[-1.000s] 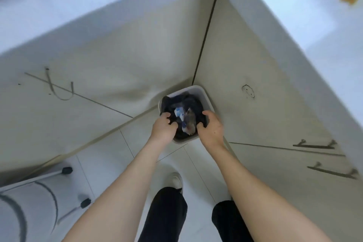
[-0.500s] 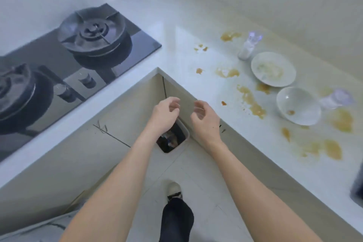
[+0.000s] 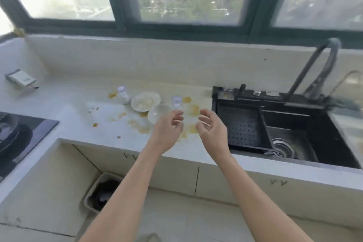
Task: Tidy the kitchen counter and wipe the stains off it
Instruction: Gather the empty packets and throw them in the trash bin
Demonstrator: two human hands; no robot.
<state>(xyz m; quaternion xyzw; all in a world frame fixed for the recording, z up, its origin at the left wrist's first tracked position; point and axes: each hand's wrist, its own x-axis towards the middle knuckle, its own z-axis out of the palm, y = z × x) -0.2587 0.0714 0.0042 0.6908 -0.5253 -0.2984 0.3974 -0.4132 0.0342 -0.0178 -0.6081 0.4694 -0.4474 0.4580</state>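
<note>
Counter [image 3: 68,108] mess is coming back into my view: a second ago I was bending over the bin [image 3: 102,192] on the floor with both hands at its rim, and now I am straightening up and bringing them over the worktop, so I am judging the trip to the bin done and the dishes next. My left hand [image 3: 167,129] and my right hand [image 3: 212,129] are hovering side by side just in front of the small bowl [image 3: 158,115], fingers loosely curled and holding nothing. Taking that bowl as my landmark, the plate [image 3: 145,101] with pale residue is touching it just behind and to the left, a small shaker bottle [image 3: 123,94] is standing beyond the plate, and a clear glass [image 3: 176,102] is standing just behind and to the right. Yellow-brown stains [image 3: 193,109] are spreading all around the bowl, some smears reaching toward the front edge, one blot lying near the black sink [image 3: 284,133] off to the right. Nothing is looking wiped yet, so I am reckoning the wiping is waiting until the crockery is moved.
</note>
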